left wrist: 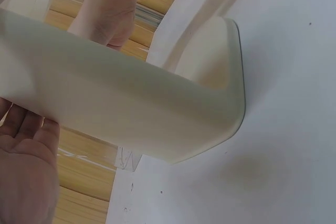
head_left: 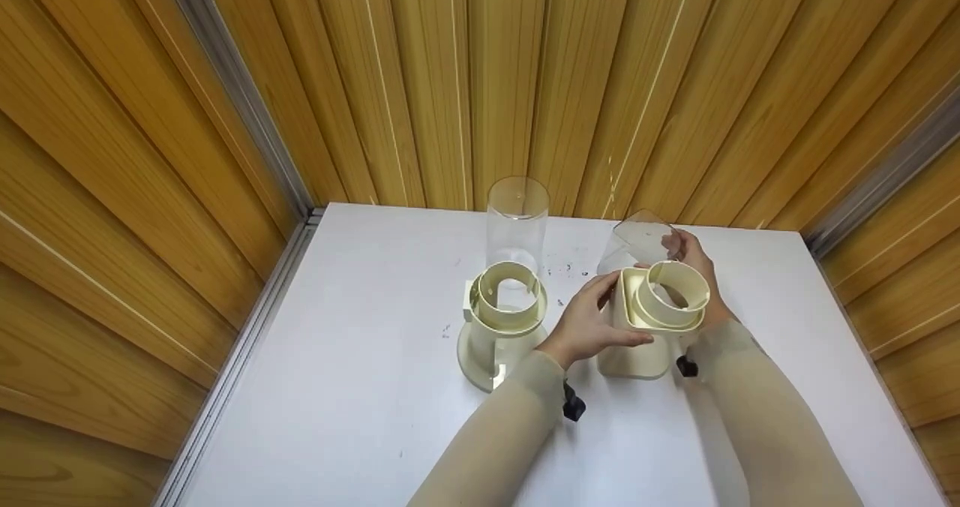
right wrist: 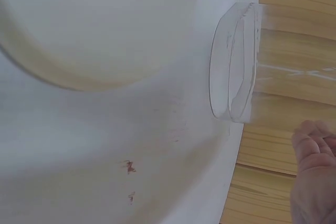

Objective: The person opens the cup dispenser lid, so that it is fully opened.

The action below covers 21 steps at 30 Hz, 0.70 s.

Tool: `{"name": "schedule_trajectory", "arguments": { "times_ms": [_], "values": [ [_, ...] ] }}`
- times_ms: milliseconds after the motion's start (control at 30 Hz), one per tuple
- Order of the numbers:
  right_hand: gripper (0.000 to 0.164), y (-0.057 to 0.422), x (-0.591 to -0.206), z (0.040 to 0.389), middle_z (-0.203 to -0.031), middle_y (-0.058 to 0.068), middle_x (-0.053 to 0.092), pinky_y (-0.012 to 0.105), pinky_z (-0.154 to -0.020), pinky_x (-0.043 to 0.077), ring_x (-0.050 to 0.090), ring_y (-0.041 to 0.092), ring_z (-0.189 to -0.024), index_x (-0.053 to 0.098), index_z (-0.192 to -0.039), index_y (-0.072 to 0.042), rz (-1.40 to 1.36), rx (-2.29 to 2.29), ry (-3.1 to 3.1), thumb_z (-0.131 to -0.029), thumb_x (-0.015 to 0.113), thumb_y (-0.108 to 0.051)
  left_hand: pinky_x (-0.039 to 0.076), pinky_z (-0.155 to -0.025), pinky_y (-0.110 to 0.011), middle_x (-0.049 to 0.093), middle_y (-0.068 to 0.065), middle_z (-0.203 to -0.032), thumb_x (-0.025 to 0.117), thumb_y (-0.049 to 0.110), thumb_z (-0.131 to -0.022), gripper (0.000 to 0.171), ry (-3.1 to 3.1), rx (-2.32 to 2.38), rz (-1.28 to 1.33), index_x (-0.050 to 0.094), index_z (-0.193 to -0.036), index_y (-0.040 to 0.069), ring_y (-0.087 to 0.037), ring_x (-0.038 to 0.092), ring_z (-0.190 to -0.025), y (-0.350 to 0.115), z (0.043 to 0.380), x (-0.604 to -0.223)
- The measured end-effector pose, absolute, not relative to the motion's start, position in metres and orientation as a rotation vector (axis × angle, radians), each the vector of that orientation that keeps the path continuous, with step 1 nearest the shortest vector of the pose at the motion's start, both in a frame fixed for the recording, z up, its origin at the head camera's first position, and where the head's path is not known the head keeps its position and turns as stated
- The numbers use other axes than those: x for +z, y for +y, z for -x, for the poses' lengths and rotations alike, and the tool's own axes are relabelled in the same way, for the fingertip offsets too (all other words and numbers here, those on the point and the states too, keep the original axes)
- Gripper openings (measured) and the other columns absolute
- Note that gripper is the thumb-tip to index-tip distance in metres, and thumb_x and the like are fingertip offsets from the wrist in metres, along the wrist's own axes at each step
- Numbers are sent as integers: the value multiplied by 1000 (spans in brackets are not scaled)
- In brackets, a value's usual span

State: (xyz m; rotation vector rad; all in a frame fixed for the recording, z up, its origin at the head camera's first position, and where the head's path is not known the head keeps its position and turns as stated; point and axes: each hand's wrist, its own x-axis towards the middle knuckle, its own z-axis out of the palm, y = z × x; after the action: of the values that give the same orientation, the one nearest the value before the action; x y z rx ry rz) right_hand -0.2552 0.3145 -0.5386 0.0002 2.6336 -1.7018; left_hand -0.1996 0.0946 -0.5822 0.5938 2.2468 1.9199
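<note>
In the head view my left hand (head_left: 586,325) grips a cream plastic stand (head_left: 634,312) with a round collar on top, thumb across its front and fingers along its left side. The left wrist view shows the fingertips (left wrist: 50,127) against its tall body (left wrist: 121,98), above a flat foot at the table. Behind this stand, my right hand (head_left: 699,271) holds the right side of a clear squarish container (head_left: 641,241). In the right wrist view that container's lower rim (right wrist: 231,66) is at the table, and the right fingers (right wrist: 310,140) are bent beside its wall.
Left of my hands, a second cream stand (head_left: 484,342) with a round collar and rounded foot stands on the white table (head_left: 337,387). Behind it rises a clear cylinder (head_left: 517,229). Wood-patterned walls (head_left: 420,79) border the table's back and sides.
</note>
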Motion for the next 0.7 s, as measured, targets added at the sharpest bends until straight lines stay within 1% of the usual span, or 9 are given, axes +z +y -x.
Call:
{"name": "schedule_trajectory", "arguments": {
  "times_ms": [100, 200, 267, 333, 400, 433, 500, 600, 700],
  "values": [
    [94, 315, -539, 256, -176, 23, 46, 39, -136, 39, 47, 29, -155, 28, -172, 4, -37, -1684, 2624, -99, 83, -18, 39, -136, -22, 62, 10, -161, 109, 21, -73, 109, 2239, 1911, -605, 54, -168, 18, -2, 52, -154, 94, 199, -582],
    [93, 316, -540, 258, -175, 21, 45, 18, -120, 41, 48, 14, -141, 27, -174, 1, -81, -1704, 2598, -100, 81, -15, 39, -137, -23, 61, 10, -164, 108, 21, -74, 110, 2234, 1898, -620, 53, -168, 21, -3, 50, -157, 93, 199, -580],
    [94, 315, -541, 260, -174, 22, 44, 14, -112, 40, 47, 11, -133, 27, -174, 1, -112, -1735, 2573, -99, 81, -14, 40, -137, -25, 60, 10, -165, 109, 23, -74, 110, 2243, 1887, -616, 52, -169, 23, -5, 50, -158, 93, 198, -580],
    [96, 314, -543, 261, -175, 24, 42, 18, -116, 41, 47, 15, -135, 25, -173, 2, -119, -1770, 2550, -97, 82, -13, 40, -137, -26, 58, 11, -167, 109, 25, -74, 111, 2244, 1881, -602, 51, -170, 26, -5, 49, -159, 92, 196, -579],
    [98, 313, -545, 262, -177, 27, 40, 29, -128, 41, 48, 26, -146, 25, -172, 3, -110, -1792, 2547, -96, 84, -16, 40, -137, -27, 56, 12, -168, 109, 26, -74, 113, 2242, 1879, -585, 50, -170, 27, -6, 48, -160, 92, 195, -578],
    [100, 314, -548, 263, -178, 27, 40, 35, -133, 40, 46, 32, -152, 25, -172, 3, -97, -1772, 2571, -96, 86, -22, 39, -138, -27, 56, 12, -169, 109, 26, -74, 113, 2237, 1883, -577, 49, -171, 27, -6, 47, -160, 92, 194, -578],
    [105, 314, -550, 263, -180, 30, 35, 50, -143, 32, 38, 43, -165, 22, -172, 5, -43, -1756, 2594, -96, 86, -29, 37, -139, -27, 54, 12, -170, 109, 26, -74, 115, 2218, 1898, -567, 48, -172, 28, -6, 45, -162, 92, 193, -578],
    [111, 316, -553, 261, -182, 30, 31, 60, -146, 24, 30, 49, -170, 21, -173, 4, 0, -1760, 2602, -95, 89, -37, 35, -140, -28, 51, 12, -173, 108, 26, -75, 117, 2205, 1907, -560, 45, -173, 29, -7, 42, -165, 93, 192, -578],
    [116, 317, -547, 256, -186, 30, 20, 64, -147, 15, 19, 50, -174, 12, -176, 4, 40, -1769, 2557, -97, 88, -35, 33, -142, -32, 48, 11, -176, 108, 27, -75, 121, 2212, 1892, -552, 41, -175, 28, -10, 40, -167, 94, 190, -577]
  ]
}}
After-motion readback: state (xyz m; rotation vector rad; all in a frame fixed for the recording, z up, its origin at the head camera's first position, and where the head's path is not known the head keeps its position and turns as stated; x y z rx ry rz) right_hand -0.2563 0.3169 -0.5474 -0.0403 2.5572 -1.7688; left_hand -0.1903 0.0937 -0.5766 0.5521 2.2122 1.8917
